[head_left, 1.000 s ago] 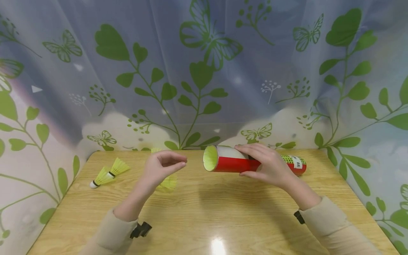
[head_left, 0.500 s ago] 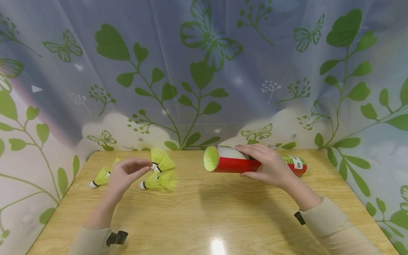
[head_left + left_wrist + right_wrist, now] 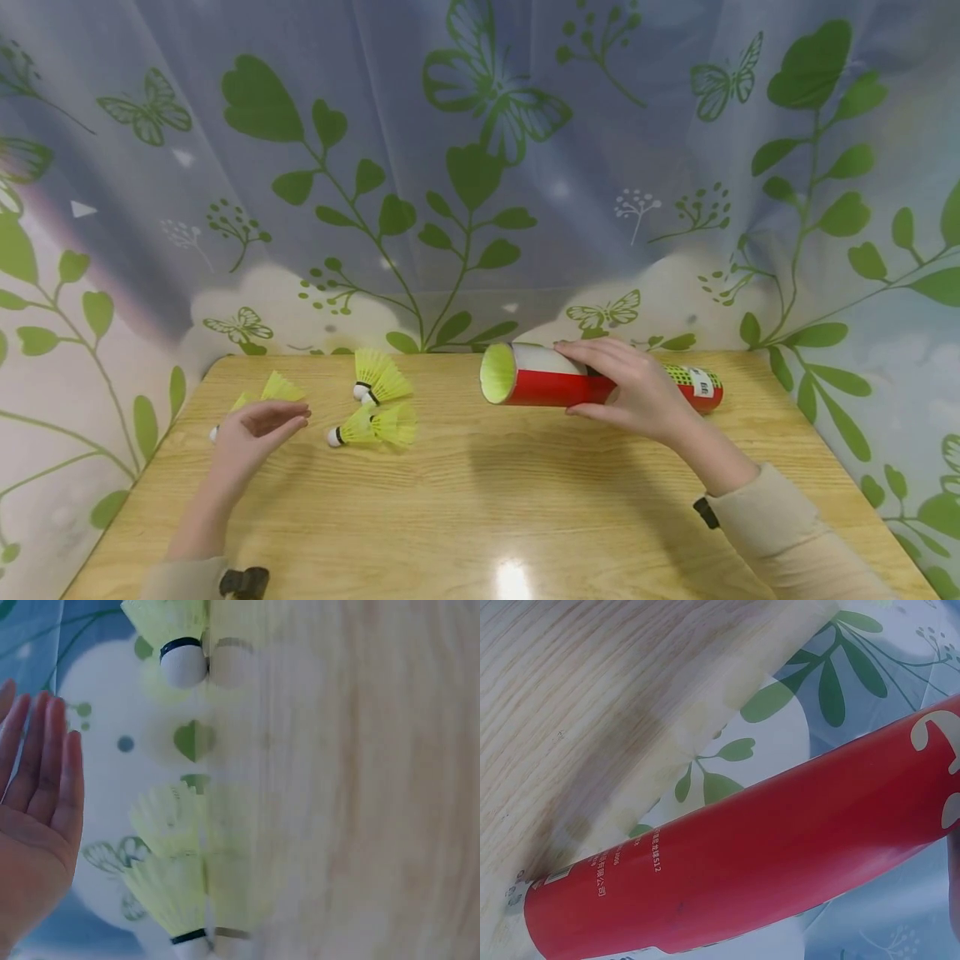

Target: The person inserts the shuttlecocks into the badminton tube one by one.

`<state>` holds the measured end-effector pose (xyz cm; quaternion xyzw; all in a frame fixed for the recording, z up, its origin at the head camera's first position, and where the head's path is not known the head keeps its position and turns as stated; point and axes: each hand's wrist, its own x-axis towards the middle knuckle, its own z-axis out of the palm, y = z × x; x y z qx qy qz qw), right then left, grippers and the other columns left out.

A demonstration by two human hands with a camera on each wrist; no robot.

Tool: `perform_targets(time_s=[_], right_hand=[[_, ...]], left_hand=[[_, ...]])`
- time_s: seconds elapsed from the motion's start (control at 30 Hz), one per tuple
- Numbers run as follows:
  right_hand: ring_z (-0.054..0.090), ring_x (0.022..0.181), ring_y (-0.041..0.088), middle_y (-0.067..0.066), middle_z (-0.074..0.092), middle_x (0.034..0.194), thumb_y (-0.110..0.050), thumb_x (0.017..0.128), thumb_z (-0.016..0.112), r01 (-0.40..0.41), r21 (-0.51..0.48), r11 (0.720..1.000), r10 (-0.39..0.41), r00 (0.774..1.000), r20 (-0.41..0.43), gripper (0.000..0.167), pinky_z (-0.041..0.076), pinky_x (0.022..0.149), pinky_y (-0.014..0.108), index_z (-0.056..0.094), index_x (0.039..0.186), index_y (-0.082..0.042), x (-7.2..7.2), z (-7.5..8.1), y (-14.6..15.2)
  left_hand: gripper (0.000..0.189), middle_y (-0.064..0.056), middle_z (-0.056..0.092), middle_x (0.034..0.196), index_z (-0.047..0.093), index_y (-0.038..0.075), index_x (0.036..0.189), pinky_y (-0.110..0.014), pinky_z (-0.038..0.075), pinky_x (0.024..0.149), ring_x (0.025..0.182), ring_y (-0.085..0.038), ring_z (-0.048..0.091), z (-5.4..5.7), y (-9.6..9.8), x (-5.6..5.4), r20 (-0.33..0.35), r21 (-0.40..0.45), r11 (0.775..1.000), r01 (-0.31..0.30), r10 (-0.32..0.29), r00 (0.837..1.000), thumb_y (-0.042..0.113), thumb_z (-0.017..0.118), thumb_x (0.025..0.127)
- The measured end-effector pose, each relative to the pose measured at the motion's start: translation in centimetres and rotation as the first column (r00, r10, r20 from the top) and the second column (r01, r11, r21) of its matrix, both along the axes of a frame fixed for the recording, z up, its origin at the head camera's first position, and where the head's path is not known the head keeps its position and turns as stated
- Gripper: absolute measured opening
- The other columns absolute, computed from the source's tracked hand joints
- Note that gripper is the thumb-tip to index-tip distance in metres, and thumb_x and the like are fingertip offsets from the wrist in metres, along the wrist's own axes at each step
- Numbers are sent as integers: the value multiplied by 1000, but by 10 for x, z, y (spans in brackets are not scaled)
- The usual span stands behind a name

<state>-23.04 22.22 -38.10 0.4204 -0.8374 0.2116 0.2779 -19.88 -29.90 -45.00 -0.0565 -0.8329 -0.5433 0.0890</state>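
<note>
My right hand (image 3: 637, 387) grips a red shuttlecock tube (image 3: 547, 387) lying sideways, its uncapped end facing left and showing yellow-green inside. The right wrist view shows the tube's red side (image 3: 742, 847) with small print. Over at the left, my left hand (image 3: 251, 437) holds nothing, fingers loosely bent, thumb apart from them. It hovers in front of a pair of yellow shuttlecocks (image 3: 281, 386), partly covering them. In the left wrist view the fingers look nearly straight, beside yellow shuttlecocks (image 3: 165, 892) with white tips.
Several more yellow shuttlecocks (image 3: 382, 377) lie left of the middle, some overlapping. All of this is on a wooden table (image 3: 420, 517). A patterned curtain (image 3: 405, 275) stands behind the table's far edge and along both sides.
My left hand has moved left from near the tube's mouth, past the middle shuttlecocks, to the pair at the left. The right hand and tube have stayed almost still.
</note>
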Motion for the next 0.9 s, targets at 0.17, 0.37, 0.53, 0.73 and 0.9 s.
perform_targets(time_s=[0.17, 0.37, 0.53, 0.73, 0.9], right_hand=[[71, 117, 32, 11, 76, 131, -19, 62, 103, -3, -4, 1000, 3, 1000, 1, 86, 59, 100, 57, 68, 139, -8, 0, 0, 1], [71, 118, 31, 11, 75, 132, -19, 62, 103, -3, -1, 1000, 3, 1000, -4, 86, 58, 101, 56, 68, 139, -8, 0, -1, 2], [71, 118, 31, 11, 75, 132, -19, 63, 103, -7, -1, 1000, 7, 1000, 1, 86, 58, 101, 56, 67, 140, -8, 1, -2, 2], [71, 118, 31, 11, 75, 133, -19, 63, 103, -8, 4, 1000, 8, 1000, -1, 87, 58, 101, 56, 67, 141, -9, 0, -3, 3], [72, 117, 31, 10, 75, 133, -17, 63, 103, -18, 2, 1000, 18, 1000, -3, 87, 59, 100, 56, 67, 142, -9, 0, -3, 3]], left_hand=[[28, 35, 71, 97, 71, -13, 120, -7, 56, 80, 90, 13, 69, -11, -19, -6, -43, -34, 998, -47, 45, 998, 4, 75, 99], [22, 39, 70, 95, 73, -13, 114, -3, 52, 78, 89, 18, 67, -13, -40, -11, -144, -85, 991, -103, 91, 985, 0, 76, 96], [19, 38, 70, 97, 75, -10, 113, -2, 51, 79, 90, 19, 66, -11, -56, -16, -183, -55, 986, -159, 147, 972, -4, 76, 95], [24, 38, 69, 105, 75, -7, 120, 1, 50, 85, 100, 19, 64, -12, -77, -23, -164, -47, 983, -176, 166, 972, -1, 75, 97], [26, 39, 67, 111, 76, 2, 125, 2, 47, 90, 107, 21, 60, -11, -89, -27, -126, -84, 985, -147, 136, 983, 7, 76, 99]])
